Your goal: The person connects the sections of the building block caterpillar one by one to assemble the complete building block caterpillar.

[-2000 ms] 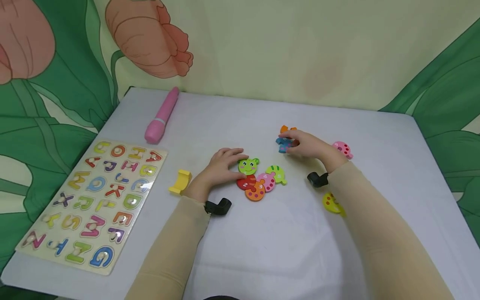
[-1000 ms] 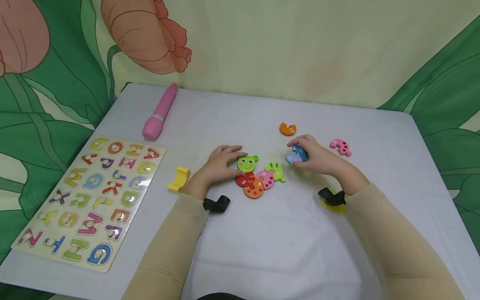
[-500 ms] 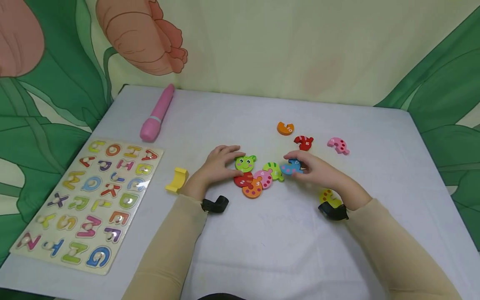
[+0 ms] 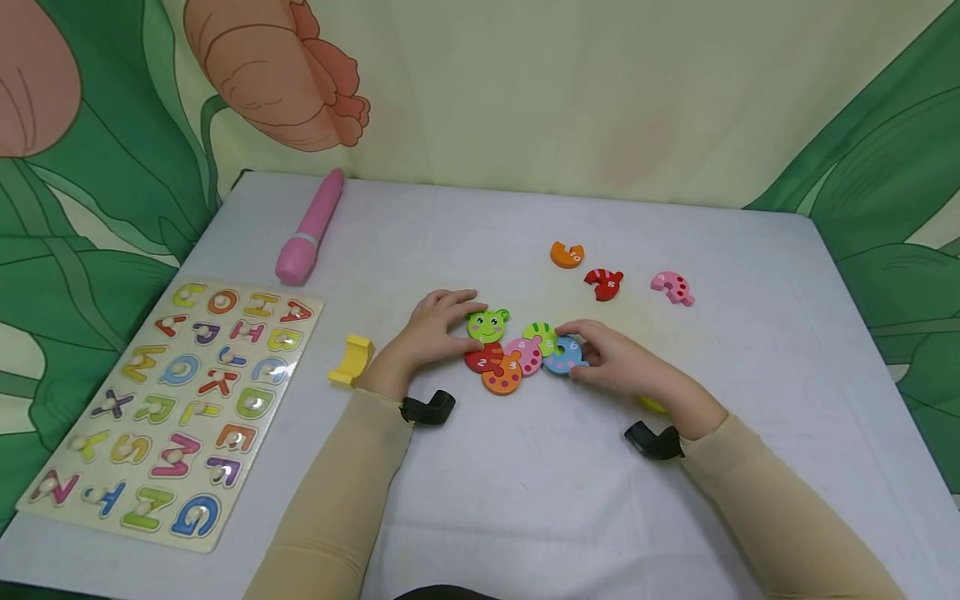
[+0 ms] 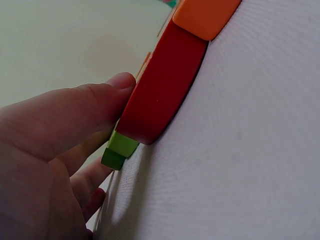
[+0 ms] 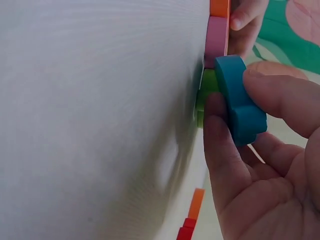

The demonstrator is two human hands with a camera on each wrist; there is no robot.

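A row of joined wooden caterpillar puzzle pieces lies mid-table: a green smiling head piece [image 4: 487, 326], a red 2 [image 4: 483, 358], an orange 3 [image 4: 501, 379], a pink 4 [image 4: 524, 354] and a striped green piece [image 4: 540, 337]. My left hand [image 4: 435, 329] rests at the row's left end, thumb on the red piece's edge and fairly straight fingers beside the head piece. Between thumb and fingers, my right hand [image 4: 618, 360] pinches a blue puzzle piece [image 6: 239, 97] at the row's right end. In the right wrist view it is raised, overlapping the green piece.
Loose orange [image 4: 567, 255], red [image 4: 603, 284] and pink [image 4: 672, 287] puzzle pieces lie farther back. A yellow piece [image 4: 651, 404] is mostly hidden by my right wrist. To the left are a yellow curved block [image 4: 352, 360], a letter board [image 4: 251, 372] and a pink microphone-shaped toy [image 4: 310, 229].
My right hand took the blue piece from beside the loose red one and brought it toward me and left to the row's end. The left hand has stayed in place.
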